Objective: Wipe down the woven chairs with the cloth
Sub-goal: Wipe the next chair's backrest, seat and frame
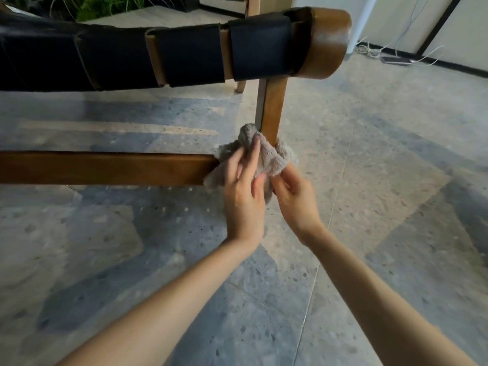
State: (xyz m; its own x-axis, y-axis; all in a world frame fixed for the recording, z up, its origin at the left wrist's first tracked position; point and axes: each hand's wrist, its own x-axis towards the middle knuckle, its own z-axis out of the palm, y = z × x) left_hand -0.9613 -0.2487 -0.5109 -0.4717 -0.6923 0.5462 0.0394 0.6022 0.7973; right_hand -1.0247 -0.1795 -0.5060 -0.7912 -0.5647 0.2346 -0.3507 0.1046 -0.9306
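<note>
A wooden chair with black woven straps [184,56] fills the upper left; its rounded wooden corner [327,40] sits above an upright leg [273,112]. A low wooden crossbar [105,167] runs left from that leg. A fluffy beige cloth [266,157] is wrapped around the foot of the leg where the crossbar joins. My left hand [244,191] presses the cloth against the joint with its fingers stretched over it. My right hand [295,196] grips the cloth's right side from below, fingers curled into the fabric.
Speckled grey terrazzo floor [383,180] spreads all around. White cables and a power strip [396,59] lie by the far wall at top right. Green plants [105,3] show at top left. Another chair's leg [240,87] stands behind.
</note>
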